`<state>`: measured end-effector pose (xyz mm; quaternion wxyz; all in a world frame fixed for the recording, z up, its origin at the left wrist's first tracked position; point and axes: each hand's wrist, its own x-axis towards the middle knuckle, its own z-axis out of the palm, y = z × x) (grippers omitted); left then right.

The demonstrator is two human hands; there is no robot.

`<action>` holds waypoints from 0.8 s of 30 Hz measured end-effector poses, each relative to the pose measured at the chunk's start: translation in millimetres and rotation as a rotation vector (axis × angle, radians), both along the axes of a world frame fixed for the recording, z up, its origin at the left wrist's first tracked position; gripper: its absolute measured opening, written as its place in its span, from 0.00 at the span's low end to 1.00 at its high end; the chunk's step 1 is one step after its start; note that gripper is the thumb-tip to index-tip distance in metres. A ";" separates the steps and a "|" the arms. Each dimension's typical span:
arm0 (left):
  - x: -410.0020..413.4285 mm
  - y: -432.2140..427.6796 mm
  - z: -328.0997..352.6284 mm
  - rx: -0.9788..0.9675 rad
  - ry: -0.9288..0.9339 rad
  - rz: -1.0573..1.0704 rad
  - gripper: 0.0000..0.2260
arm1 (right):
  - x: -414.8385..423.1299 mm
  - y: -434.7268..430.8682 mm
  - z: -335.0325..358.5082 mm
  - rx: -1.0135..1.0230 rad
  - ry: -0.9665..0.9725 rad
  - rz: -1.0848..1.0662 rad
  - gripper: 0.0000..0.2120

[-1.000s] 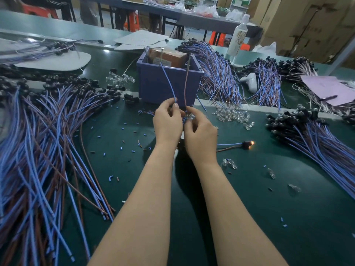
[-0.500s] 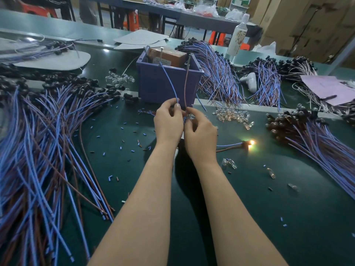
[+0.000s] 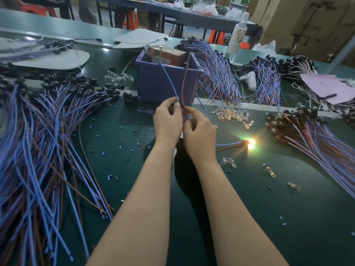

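The left hand and right hand meet just in front of the purple bin, thumbs nearly touching. The left pinches the foot of a blue wire. The right curls its fingers at the foot of a brown wire. Both wires rise over the bin's front wall. What sits between the fingertips is mostly hidden, with only a glint of clear plastic showing. To the right a small lamp glares, so its body is hard to make out. A wire pile on the left runs off the picture's edge, as does a bundle on the right. The bare green table opens near and right of the forearms.
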<state>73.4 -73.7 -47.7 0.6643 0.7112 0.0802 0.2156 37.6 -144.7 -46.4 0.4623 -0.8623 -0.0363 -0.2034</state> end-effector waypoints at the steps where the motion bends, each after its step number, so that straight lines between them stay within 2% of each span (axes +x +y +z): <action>1: -0.3 -0.2 0.2 0.003 0.002 0.002 0.12 | -0.2 0.1 -0.2 0.000 -0.002 0.001 0.17; 8: -8.5 -1.1 19.1 0.009 0.007 -0.074 0.10 | -3.6 -2.5 11.8 0.007 0.007 0.081 0.15; 11: -16.8 -4.8 48.1 0.181 -0.156 -0.030 0.09 | -5.5 -14.1 27.7 -0.066 -0.040 0.132 0.11; 14: -27.9 -24.6 86.9 0.307 -0.309 -0.134 0.09 | -3.9 -36.1 47.5 -0.205 -0.062 0.050 0.06; 17: -38.8 -63.6 114.9 0.380 -0.408 -0.218 0.11 | -7.4 -70.4 70.7 -0.166 -0.140 -0.094 0.11; 20: -43.0 -100.8 110.4 0.392 -0.274 -0.201 0.15 | -18.0 -110.7 83.9 0.151 -0.314 -0.269 0.12; 22: -43.1 -129.5 95.8 0.318 -0.078 -0.361 0.16 | -25.7 -136.6 87.3 0.450 -0.390 -0.375 0.13; 24: -44.8 -161.5 85.2 0.095 0.041 -0.579 0.14 | -32.0 -160.8 86.6 0.766 -0.423 -0.423 0.13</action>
